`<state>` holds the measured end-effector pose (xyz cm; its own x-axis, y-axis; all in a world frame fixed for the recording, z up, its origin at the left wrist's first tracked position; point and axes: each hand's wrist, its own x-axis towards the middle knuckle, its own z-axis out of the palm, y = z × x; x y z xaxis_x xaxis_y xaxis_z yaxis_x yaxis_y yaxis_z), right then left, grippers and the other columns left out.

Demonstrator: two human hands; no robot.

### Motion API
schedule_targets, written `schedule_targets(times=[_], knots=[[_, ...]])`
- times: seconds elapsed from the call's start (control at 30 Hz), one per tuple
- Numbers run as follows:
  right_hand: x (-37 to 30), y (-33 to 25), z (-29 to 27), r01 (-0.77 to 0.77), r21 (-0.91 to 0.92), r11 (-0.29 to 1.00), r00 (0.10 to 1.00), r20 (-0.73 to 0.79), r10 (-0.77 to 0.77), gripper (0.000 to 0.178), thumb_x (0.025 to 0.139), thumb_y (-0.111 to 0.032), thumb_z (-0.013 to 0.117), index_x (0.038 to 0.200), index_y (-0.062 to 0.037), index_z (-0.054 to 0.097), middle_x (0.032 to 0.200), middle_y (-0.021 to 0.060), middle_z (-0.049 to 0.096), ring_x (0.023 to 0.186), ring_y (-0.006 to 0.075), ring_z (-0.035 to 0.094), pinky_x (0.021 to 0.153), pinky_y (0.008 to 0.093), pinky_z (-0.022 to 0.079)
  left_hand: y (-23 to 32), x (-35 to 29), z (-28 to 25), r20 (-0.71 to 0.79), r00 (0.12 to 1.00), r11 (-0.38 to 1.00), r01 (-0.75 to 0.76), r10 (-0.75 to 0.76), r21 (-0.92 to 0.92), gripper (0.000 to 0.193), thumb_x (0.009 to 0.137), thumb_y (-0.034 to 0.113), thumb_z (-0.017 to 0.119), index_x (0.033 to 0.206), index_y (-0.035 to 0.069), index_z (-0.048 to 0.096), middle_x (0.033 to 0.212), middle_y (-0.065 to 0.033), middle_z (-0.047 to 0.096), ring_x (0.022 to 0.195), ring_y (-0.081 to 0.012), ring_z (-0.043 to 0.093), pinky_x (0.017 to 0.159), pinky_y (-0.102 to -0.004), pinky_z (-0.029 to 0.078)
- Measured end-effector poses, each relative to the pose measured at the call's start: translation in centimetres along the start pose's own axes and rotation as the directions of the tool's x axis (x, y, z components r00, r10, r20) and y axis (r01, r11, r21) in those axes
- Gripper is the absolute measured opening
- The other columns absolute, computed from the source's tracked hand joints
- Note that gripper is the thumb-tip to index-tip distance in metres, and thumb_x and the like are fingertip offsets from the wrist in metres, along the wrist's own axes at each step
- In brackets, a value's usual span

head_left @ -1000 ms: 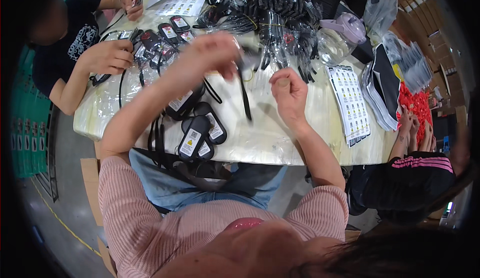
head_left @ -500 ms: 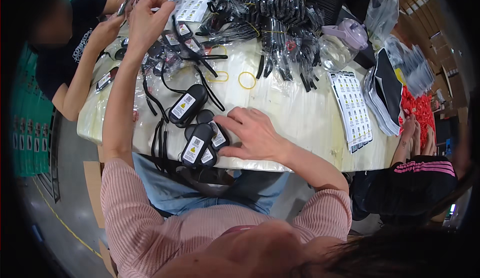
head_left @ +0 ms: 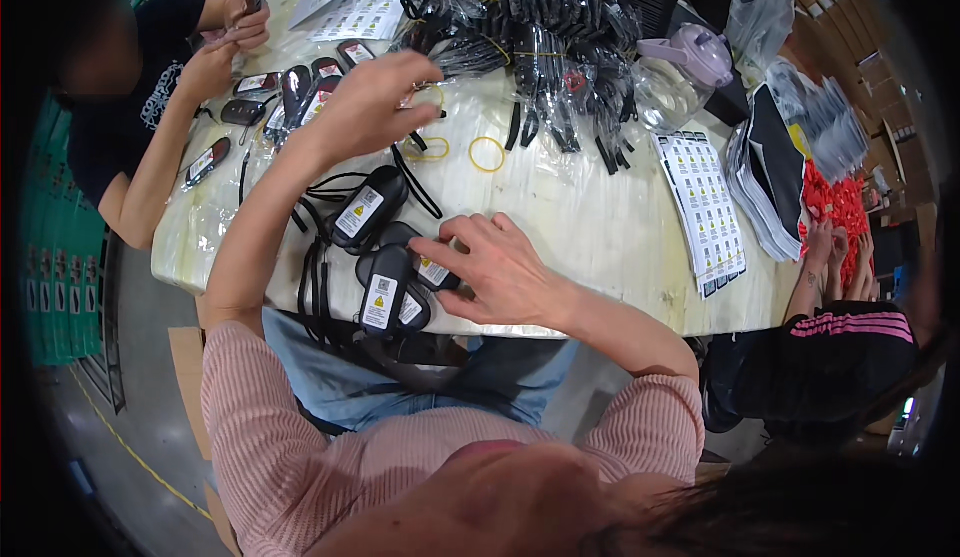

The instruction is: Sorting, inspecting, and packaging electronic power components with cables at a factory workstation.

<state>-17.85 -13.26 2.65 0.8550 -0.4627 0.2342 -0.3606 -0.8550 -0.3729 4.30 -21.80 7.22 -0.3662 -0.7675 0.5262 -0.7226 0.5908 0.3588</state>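
My right hand (head_left: pixel 505 272) rests at the right side of a small pile, thumb and fingers apart. Its index fingertip touches a black oval device with a white label (head_left: pixel 435 273). Another labelled device (head_left: pixel 381 292) overlaps that one on its left. Just above them lies a third black device (head_left: pixel 368 207) with a cord strap. Raised over the table at upper left, my left hand (head_left: pixel 375 102) is open, fingers spread and slightly bent. Nothing shows in its grasp. Beneath and beside it, several devices (head_left: pixel 296 95) lie partly in clear plastic, some hidden by my forearm.
Bagged black straps (head_left: pixel 545 67) are heaped at the back, with yellow rubber bands (head_left: pixel 487 154) before them. Label sheets (head_left: pixel 703 207) and a clear lilac-lidded jug (head_left: pixel 690 67) sit to the right. A co-worker's hands (head_left: pixel 225 52) are at far left; another person (head_left: pixel 840 357) sits at right.
My left hand has come down and right from the co-worker's side, over the table. My right index finger has shifted left onto the labelled device. The co-worker's hands have drawn slightly away.
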Motion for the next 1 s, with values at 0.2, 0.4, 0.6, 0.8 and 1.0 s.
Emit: schedule_targets(times=[0.2,0.4,0.6,0.8,1.0], knots=[[-0.1,0.1,0.0,0.003,0.059,0.998,0.997,-0.076,0.001,0.053,0.067,-0.025,0.066,0.116,-0.0101,0.051,0.093,0.0065,0.048,0.081,0.0183,0.049,0.07,0.0318,0.034,-1.1,-0.3,-0.8,0.368,0.93,0.999,-0.011,-0.003,0.038,0.029,0.075,0.016,0.06,0.1,0.001,0.055,0.098,-0.0141,0.058,0.093,-0.0305,0.055,0.08,-0.0367,0.043],[0.4,0.6,0.3,-0.066,0.114,0.991,0.993,-0.088,0.076,0.048,0.068,-0.014,0.063,0.114,-0.007,0.051,0.093,0.0087,0.05,0.08,0.0219,0.051,0.069,0.0325,0.037,-2.1,-0.7,-1.7,0.315,0.949,0.999,0.001,-0.014,0.041,0.027,0.074,0.015,0.06,0.098,0.003,0.057,0.091,-0.0141,0.06,0.086,-0.0293,0.056,0.076,-0.0364,0.043],[-0.1,5.3,0.3,-0.171,0.032,0.985,0.942,-0.288,0.173,0.04,0.07,-0.011,0.062,0.107,-0.0041,0.051,0.081,0.0107,0.051,0.068,0.023,0.053,0.059,0.031,0.041,-1.7,-0.4,-4.2,0.388,0.901,0.98,0.159,-0.194,0.12,0.021,0.072,0.01,0.059,0.089,-0.002,0.057,0.063,-0.0075,0.054,0.056,-0.0183,0.047,0.054,-0.0304,0.039],[0.4,5.6,-0.5,-0.374,0.509,0.776,0.805,-0.238,0.544,0.02,0.079,-0.01,0.057,0.097,-0.0016,0.052,0.073,0.0049,0.057,0.053,0.0106,0.048,0.048,0.0229,0.038,-3.2,-0.2,-5.0,0.219,0.935,0.958,0.258,-0.281,0.127,0.022,0.073,0.012,0.06,0.089,-0.003,0.057,0.06,-0.0059,0.051,0.055,-0.0126,0.047,0.052,-0.0279,0.038],[1.2,6.7,-0.1,-0.194,0.893,0.406,0.705,-0.161,0.691,0.014,0.084,-0.011,0.054,0.094,-0.0017,0.052,0.069,0.0029,0.057,0.052,0.0045,0.044,0.046,0.0192,0.035,-3.7,-0.3,-4.8,-0.04,0.943,0.928,0.317,-0.33,-0.197,0.024,0.078,0.015,0.06,0.092,-0.004,0.057,0.064,-0.0048,0.052,0.06,-0.0094,0.048,0.055,-0.0249,0.039]])
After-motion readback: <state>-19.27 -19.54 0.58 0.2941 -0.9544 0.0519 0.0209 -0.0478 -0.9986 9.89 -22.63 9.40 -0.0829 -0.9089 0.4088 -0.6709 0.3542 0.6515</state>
